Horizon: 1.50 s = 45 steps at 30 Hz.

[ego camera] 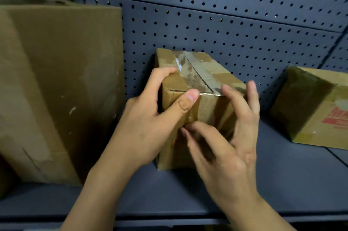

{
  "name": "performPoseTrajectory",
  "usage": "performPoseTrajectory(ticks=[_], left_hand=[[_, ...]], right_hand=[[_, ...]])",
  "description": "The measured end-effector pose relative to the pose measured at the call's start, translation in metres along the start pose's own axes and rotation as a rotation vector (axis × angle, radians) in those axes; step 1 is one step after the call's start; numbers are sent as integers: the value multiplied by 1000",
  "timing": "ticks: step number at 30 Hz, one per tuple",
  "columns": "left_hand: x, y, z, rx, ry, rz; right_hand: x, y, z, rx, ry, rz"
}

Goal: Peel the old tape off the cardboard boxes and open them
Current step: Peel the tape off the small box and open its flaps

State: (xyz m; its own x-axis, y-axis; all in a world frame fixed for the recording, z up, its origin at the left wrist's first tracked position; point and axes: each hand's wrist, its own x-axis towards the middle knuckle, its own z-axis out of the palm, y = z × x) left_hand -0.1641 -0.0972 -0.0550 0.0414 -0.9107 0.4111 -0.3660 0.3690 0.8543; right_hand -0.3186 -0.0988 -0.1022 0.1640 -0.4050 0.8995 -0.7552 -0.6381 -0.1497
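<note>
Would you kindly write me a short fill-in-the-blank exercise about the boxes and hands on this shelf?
1. The left hand grips the middle box, whose top seam carries old ____.
2. The large box stands to the middle box's ____.
3. The box at far right bears ____ print.
4. The pegboard behind is full of round ____.
Missing words: tape; left; red; holes.
</note>
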Motion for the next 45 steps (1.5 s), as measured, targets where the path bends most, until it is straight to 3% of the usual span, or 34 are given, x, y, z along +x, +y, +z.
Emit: performPoseTrajectory(ticks=[13, 45], left_hand=[[1, 0, 0, 3, -11, 0], [1, -3, -2, 82, 16, -3]], right_hand=[[2, -2, 3, -57, -25, 32], [11, -5, -3, -87, 91, 2]])
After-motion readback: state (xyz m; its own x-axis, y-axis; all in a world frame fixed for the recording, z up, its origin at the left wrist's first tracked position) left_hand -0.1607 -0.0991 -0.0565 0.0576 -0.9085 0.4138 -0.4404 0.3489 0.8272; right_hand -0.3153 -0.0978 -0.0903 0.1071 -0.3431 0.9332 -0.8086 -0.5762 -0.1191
